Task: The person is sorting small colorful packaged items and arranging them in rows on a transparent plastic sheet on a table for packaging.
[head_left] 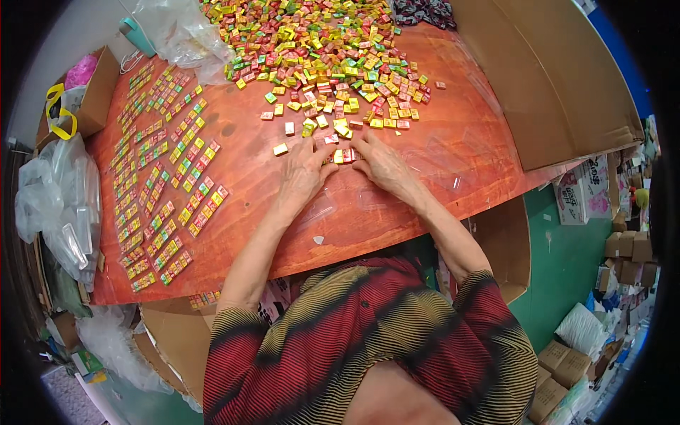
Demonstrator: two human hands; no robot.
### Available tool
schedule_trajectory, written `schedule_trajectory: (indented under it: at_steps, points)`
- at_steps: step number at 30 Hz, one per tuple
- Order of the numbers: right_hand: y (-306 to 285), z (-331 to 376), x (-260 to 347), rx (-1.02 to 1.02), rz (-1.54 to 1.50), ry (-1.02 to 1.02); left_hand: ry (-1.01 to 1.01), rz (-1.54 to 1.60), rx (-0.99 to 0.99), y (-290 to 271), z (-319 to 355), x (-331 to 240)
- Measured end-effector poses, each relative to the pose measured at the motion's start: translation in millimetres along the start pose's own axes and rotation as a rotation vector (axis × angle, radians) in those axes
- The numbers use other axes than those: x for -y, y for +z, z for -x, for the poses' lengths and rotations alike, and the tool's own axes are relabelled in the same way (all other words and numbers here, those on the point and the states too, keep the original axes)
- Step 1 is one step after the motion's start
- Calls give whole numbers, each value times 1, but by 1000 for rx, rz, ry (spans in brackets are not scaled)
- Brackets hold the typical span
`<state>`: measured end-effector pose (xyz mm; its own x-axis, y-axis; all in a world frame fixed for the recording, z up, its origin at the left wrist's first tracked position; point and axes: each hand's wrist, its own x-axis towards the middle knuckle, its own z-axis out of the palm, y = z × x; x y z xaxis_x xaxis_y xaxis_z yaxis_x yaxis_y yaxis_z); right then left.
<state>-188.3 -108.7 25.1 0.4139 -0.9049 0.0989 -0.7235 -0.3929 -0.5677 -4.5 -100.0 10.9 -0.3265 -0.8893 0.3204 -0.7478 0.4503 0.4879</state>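
Observation:
Both hands meet over the red-brown tabletop, near its front edge. Between them lies a short row of small boxes (344, 156), yellow and red, set side by side. My left hand (304, 168) presses the left end of this row with thumb and fingers. At the opposite end, my right hand (386, 163) grips with thumb and forefinger, the fingers bent. Just beyond the fingertips are loose boxes of the same kind, among them a yellow box (343, 130). One more yellow box (280, 149) sits alone, left of my left hand.
A large heap of small coloured boxes (304, 42) covers the far table. Slanting rows of boxes (170, 156) fill the left side. Clear plastic trays (446, 166) lie to the right. A tall cardboard carton (545, 78) borders the right edge; a clear bag (64, 191) hangs at left.

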Motion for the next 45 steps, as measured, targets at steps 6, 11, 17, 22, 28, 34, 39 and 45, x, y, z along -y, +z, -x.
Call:
schedule_trajectory:
  at_steps: [6,11,17,22,28,34,39,45]
  points:
    - [3,-7,-2,14,21,-108,-52,-3,4,-4,1,-6]
    - [17,8,29,-41,-154,-239,-167,32,-23,-43,36,-30]
    - [35,29,64,190,-94,-128,-366,-55,23,-53,101,-33]
    - [33,40,64,129,-11,-280,-227,-262,-62,-42,122,-33]
    - [50,52,55,3,75,-361,-191,-418,-56,-35,137,-38]
    - [62,73,71,130,305,-339,-315,-324,101,-37,149,-34]
    - [54,63,81,215,195,-287,-384,-346,181,-39,149,-37]
    - [44,63,65,-43,-296,-193,-349,-307,137,-33,146,-37]
